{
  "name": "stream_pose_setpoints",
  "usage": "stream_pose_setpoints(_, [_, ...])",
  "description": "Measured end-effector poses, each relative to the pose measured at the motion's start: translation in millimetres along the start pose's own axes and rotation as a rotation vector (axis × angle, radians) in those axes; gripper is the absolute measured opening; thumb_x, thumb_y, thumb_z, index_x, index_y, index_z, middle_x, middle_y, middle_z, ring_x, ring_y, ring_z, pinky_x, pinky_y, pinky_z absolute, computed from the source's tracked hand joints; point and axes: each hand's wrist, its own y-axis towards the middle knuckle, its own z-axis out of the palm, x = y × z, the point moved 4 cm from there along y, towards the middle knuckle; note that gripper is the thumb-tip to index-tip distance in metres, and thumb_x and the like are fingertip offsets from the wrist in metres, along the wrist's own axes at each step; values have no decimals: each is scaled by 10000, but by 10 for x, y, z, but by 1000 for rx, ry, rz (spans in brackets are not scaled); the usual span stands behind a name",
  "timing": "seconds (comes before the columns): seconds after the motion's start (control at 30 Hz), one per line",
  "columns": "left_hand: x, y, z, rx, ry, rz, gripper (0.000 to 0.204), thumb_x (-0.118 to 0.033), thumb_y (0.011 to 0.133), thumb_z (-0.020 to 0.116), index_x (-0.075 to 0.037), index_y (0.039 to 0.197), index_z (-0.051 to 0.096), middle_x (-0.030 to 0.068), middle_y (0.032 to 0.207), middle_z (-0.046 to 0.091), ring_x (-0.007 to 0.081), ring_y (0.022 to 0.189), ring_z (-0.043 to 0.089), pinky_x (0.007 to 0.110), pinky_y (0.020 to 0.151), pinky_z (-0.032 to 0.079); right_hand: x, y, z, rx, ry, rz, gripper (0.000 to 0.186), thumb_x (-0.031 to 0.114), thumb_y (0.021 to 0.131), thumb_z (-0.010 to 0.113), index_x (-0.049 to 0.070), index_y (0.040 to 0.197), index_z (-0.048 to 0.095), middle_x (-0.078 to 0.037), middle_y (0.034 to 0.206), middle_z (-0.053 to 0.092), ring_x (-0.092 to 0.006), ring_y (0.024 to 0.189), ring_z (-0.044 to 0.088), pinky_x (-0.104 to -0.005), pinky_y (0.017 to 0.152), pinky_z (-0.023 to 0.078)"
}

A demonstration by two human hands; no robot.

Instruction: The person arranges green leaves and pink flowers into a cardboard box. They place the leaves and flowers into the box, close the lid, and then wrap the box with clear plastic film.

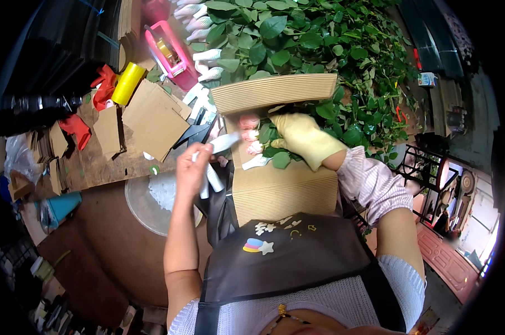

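In my bare left hand (192, 170), closed fingers pinch white mesh sleeves (223, 143), one blurred near the pink roses (251, 135). The roses lie in a column with green leaves inside a ribbed cardboard wrap (283, 198), whose upper strip (272, 90) stands across their top. My right hand (305, 137), in a pale yellow glove, lies over the leaves and stems beside the roses, thumb apart from the fingers; some fingertips are hidden. Another white sleeve (256, 162) sits at the bottom of the column.
Heaped leafy stems (297, 39) with sleeved heads cover the bench's back. At left are a pink tape dispenser (169, 56), yellow roll (127, 84), red objects (75, 131) and cardboard pieces (152, 120) on the wooden bench (102, 173). Below stands a round tub (135, 206).
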Motion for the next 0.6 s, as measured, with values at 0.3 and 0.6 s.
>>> stream_pose_setpoints(0.3, [65, 34, 409, 222, 528, 237, 337, -320, 890, 806, -19, 972, 680, 134, 864, 727, 259, 781, 686, 401, 759, 529, 500, -571, -529, 45, 215, -244, 329, 286, 969, 664, 81, 1223, 707, -181, 999, 745, -375, 894, 721, -441, 816, 575])
stream_pose_setpoints(0.6, [244, 39, 415, 310, 280, -17, 303, -294, 982, 731, -26, 839, 711, 6, 664, 608, 71, 671, 511, 293, 628, 455, 553, 23, 176, 761, -517, -115, 622, 195, 623, 939, 97, 1204, 741, -61, 1072, 792, -261, 973, 769, -449, 709, 610])
